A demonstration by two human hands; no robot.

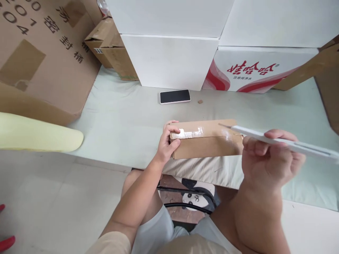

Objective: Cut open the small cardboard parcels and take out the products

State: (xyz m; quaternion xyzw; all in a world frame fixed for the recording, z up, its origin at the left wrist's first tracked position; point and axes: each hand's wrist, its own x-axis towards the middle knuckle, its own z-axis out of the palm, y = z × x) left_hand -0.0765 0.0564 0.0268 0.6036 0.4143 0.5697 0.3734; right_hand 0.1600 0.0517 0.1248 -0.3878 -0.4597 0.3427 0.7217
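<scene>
A small brown cardboard box (203,146) lies near the front edge of the cloth-covered surface, with a strip of shiny tape along part of its top seam. My left hand (169,139) grips the box's left end, fingers on top and thumb at the near side. In my right hand (270,158) is a white utility knife (275,139), held slantwise above the box's right end. Its thin blade points left over the box top; whether it touches the cardboard I cannot tell. My right hand partly hides the box's right end.
A phone (175,96) and a small brown scrap (200,101) lie behind the box. White cartons (172,61) and a red-and-white carton (254,68) stand at the back. A large cardboard box (47,63) and a yellow roll (39,134) are at the left.
</scene>
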